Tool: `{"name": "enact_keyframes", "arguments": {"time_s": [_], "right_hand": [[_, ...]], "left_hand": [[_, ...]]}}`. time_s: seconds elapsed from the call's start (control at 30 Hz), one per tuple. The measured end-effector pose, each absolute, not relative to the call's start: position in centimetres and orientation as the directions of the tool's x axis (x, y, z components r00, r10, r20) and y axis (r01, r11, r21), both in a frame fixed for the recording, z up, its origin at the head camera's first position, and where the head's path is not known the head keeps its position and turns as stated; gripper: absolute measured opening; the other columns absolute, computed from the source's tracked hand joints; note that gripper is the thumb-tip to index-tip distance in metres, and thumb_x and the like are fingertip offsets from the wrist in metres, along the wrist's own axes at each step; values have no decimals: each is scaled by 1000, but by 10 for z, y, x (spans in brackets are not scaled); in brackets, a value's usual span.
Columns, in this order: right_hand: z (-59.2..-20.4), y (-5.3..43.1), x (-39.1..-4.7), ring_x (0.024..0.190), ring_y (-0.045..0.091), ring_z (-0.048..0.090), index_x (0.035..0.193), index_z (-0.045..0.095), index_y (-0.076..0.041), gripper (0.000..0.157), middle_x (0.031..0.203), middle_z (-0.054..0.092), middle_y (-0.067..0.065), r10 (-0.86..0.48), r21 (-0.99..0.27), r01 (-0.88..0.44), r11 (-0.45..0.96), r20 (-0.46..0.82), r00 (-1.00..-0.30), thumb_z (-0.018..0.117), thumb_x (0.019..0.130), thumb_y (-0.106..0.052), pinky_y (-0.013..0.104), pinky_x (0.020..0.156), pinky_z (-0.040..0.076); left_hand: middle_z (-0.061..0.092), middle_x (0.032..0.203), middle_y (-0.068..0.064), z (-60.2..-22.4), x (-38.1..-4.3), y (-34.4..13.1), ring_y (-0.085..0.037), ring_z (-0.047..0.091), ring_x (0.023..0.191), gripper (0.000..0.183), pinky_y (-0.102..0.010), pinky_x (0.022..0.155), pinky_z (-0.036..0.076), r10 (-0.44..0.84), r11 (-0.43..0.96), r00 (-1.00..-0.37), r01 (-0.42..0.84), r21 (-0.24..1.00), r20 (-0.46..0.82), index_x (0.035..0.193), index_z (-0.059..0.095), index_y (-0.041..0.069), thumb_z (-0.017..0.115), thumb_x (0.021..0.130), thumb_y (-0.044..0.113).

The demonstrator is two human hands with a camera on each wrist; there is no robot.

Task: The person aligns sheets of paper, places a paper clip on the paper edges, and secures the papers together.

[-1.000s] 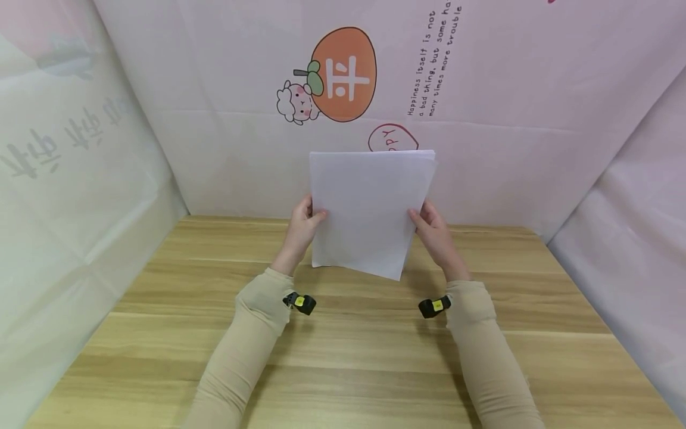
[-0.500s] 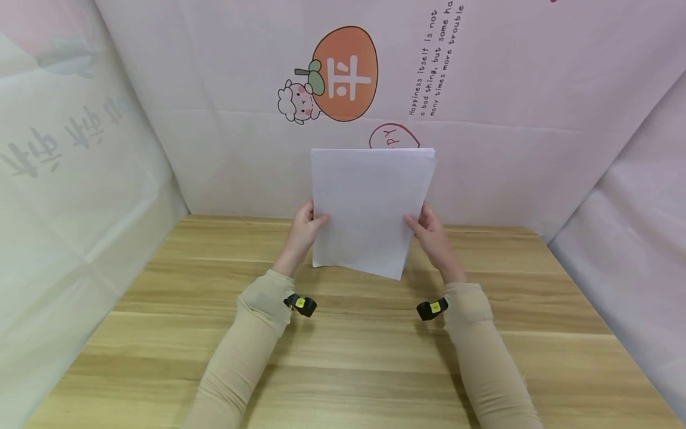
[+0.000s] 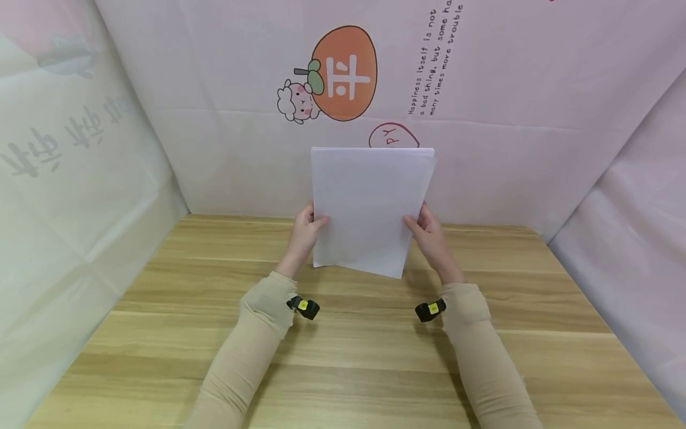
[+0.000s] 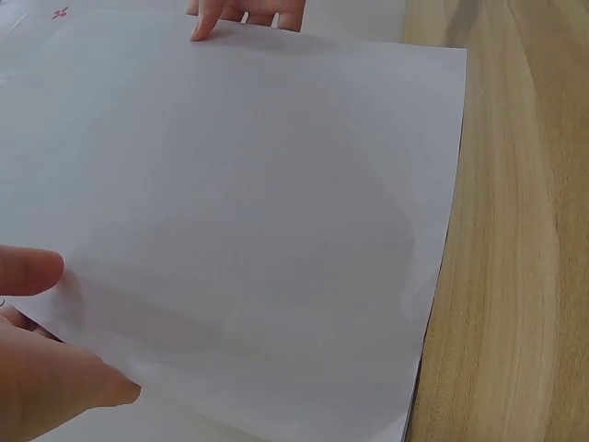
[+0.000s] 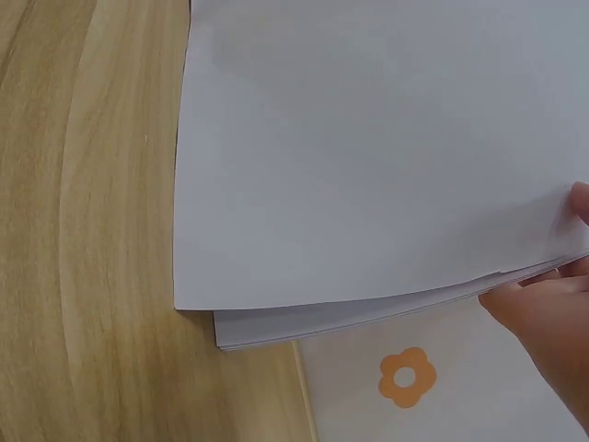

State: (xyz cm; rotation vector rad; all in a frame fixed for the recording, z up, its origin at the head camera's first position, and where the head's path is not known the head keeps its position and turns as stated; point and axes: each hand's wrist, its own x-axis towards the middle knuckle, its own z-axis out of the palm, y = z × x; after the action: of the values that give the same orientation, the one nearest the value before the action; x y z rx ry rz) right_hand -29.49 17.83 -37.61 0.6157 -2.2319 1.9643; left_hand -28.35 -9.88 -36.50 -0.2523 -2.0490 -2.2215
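A stack of white paper sheets (image 3: 370, 202) is held up, tilted, over the far part of the table. My left hand (image 3: 305, 235) pinches its left edge, thumb on the front face and fingers behind. On the opposite edge my right hand (image 3: 433, 241) grips in the same way. In the left wrist view the top sheet (image 4: 248, 203) looks blank, with the left hand (image 4: 55, 368) at its near edge. The right wrist view shows several layered sheets (image 5: 386, 166), slightly out of line at one corner, beside the right hand (image 5: 548, 318). The fingers behind the paper are partly hidden.
A wood-grain table (image 3: 354, 363) lies under both forearms. Behind it hangs a pale pink printed cloth (image 3: 225, 119) with an orange fruit drawing (image 3: 351, 95). White cloth (image 3: 69, 196) closes off the left side, and more cloth (image 3: 632, 226) hangs at the right.
The paper stack has risen very slightly. Both hands have slid a little lower along its edges, and the right thumb lies further onto the front sheet.
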Motion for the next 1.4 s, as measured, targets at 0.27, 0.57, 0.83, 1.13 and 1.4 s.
{"name": "enact_keyframes", "arguments": {"time_s": [0.27, 0.57, 0.83, 1.13, 1.4], "right_hand": [[-376, 177, -293, 118, 11, 53, 149, 28, -15, 52, 142, 44, 15, -206, -934, -345, 98, 320, -925, 45, 100, -23, 27, 95, 47], [-370, 175, -291, 126, 15, 48, 148, 27, -9, 52, 145, 41, 16, -176, -936, -342, 90, 323, -930, 45, 101, -20, 24, 102, 40], [-369, 175, -290, 126, 15, 47, 147, 28, -8, 50, 145, 41, 16, -168, -934, -348, 82, 331, -928, 44, 101, -18, 23, 102, 39], [-370, 174, -289, 127, 17, 47, 146, 31, -10, 48, 145, 43, 13, -151, -933, -350, 84, 335, -930, 45, 101, -21, 30, 106, 38], [-372, 174, -287, 133, 21, 41, 146, 32, -11, 49, 147, 41, 11, -145, -930, -357, 91, 342, -928, 46, 100, -21, 40, 111, 31]], "left_hand": [[51, 131, -22, -367, -282, -96, -33, 50, 121, 41, -46, 106, 36, 10, -125, -979, 200, 972, 203, 134, 44, -3, 47, 94, -4], [52, 132, -20, -364, -279, -91, -29, 50, 121, 41, -44, 107, 36, -28, -168, -974, 227, 959, 226, 133, 46, -3, 47, 93, -5], [52, 131, -23, -362, -277, -83, -29, 49, 120, 40, -42, 106, 36, -87, -193, -966, 254, 948, 241, 129, 47, -8, 48, 89, -9], [53, 132, -18, -363, -272, -78, -25, 48, 122, 39, -41, 108, 35, -121, -181, -970, 229, 956, 210, 128, 47, -5, 49, 90, -7], [53, 130, -19, -365, -273, -77, -25, 49, 121, 38, -41, 107, 36, -136, -143, -973, 205, 968, 185, 127, 47, -6, 51, 89, -5]]}}
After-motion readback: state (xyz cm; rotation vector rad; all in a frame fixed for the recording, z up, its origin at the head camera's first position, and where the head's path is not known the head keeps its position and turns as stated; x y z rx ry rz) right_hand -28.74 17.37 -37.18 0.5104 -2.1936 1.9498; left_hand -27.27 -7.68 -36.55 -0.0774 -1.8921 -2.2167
